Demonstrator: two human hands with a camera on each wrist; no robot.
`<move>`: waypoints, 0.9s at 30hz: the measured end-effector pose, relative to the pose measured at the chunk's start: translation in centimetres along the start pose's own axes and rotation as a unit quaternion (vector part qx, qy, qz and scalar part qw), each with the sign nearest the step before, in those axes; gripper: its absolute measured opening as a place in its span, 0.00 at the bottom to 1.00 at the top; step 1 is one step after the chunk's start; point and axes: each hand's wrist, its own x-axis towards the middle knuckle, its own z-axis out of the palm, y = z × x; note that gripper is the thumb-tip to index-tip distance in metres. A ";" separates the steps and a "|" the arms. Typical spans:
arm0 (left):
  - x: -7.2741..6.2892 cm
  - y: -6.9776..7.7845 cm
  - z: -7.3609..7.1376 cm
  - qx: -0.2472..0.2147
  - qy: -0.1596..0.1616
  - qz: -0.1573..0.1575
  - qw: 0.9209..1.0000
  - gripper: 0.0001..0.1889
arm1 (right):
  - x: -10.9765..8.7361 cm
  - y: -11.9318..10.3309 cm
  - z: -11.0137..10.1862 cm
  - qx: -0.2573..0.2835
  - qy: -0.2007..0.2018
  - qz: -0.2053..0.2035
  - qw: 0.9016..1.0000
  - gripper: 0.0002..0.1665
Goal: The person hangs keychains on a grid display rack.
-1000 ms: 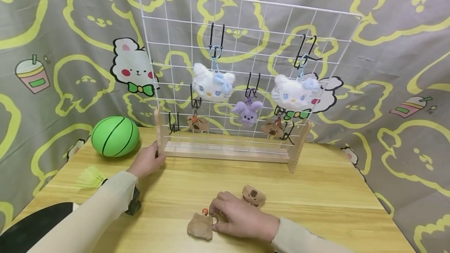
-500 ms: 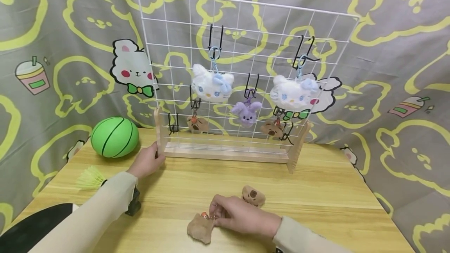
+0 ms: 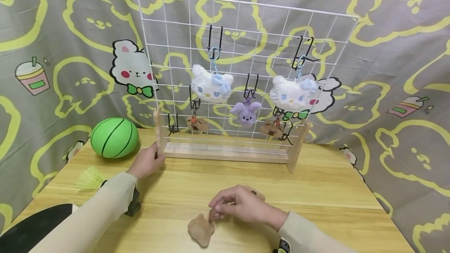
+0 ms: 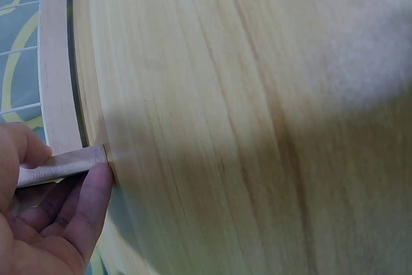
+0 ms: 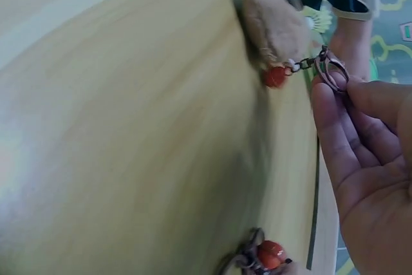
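pick-up step, i reckon; right hand [image 3: 242,206] is pinching the key ring [image 5: 329,74] of the brown plush keychain [image 3: 201,230], lower centre of frame; left hand [image 3: 147,162] grips the wooden rack leg [image 3: 159,132], centre-left. next move imo calls for a clean lift by the ring.

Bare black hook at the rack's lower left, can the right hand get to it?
Probably yes: nothing visible stands between the right hand, pinching a brown keychain by its ring, and that hook; the left hand grips the wooden side panel, to one side.
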 end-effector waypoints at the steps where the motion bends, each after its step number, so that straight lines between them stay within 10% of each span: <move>1: 0.0 0.0 0.0 0.000 0.000 0.000 1.000 0.23 | 0.0 -0.1 -0.1 0.002 0.000 -0.004 1.000 0.13; 27: -0.1 0.1 -0.1 -0.012 -0.011 -0.020 1.000 0.23 | 1.0 -3.4 -0.1 -0.001 0.040 -0.009 0.999 0.14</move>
